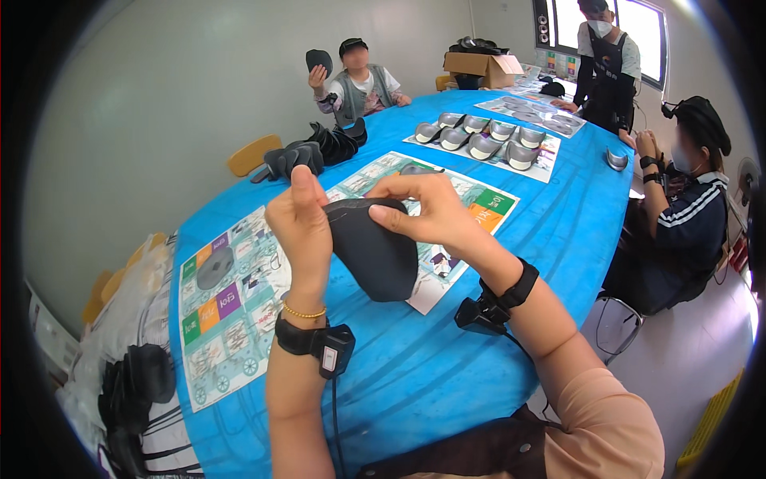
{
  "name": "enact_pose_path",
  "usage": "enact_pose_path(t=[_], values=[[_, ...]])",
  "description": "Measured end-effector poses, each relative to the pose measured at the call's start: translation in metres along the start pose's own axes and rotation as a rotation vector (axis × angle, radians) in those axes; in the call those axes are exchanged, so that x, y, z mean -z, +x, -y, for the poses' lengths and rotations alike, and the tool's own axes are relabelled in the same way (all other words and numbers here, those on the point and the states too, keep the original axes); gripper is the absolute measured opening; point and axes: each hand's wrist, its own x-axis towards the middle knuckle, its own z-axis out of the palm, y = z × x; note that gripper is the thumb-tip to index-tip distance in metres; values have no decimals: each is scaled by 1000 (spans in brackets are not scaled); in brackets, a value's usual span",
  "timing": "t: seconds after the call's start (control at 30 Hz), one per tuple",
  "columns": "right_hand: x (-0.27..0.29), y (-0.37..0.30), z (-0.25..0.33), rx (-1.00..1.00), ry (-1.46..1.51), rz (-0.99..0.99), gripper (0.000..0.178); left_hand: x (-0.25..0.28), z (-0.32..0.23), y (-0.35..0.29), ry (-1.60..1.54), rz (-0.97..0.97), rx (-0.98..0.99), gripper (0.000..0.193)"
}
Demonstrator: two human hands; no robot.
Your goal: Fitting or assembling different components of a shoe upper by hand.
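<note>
A dark grey, rounded, gently curved pad [375, 254] hangs between my two hands above the blue-covered table. My left hand [302, 214] grips its upper left edge, thumb pointing up; the fingers behind are partly hidden. At the top edge, my right hand [423, 209] pinches the pad between thumb and fingers. A pale line runs along that edge. Under my hands lies a printed sheet [504, 194] with a grey piece [419, 169] on its far part. On another printed sheet [231, 363] to the left rests a flat grey pad [215, 268].
Beyond my hands is a pile of dark pads [294, 160]. Farther right, several grey curved pieces [484, 147] stand in rows on a sheet. A cardboard box [483, 70] stands at the back. Three people sit or stand around the table [586, 207]; one raises a dark pad [319, 61].
</note>
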Motion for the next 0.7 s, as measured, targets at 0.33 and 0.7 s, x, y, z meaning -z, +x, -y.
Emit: enact_pose_path(t=[0.33, 0.7], values=[[-2, 1, -1, -39, -75, -44, 22, -1, -5, 6, -48, 107, 43, 73], [-15, -2, -8, -27, -27, -52, 26, -4, -4, -2, 126, 64, -268, 57]])
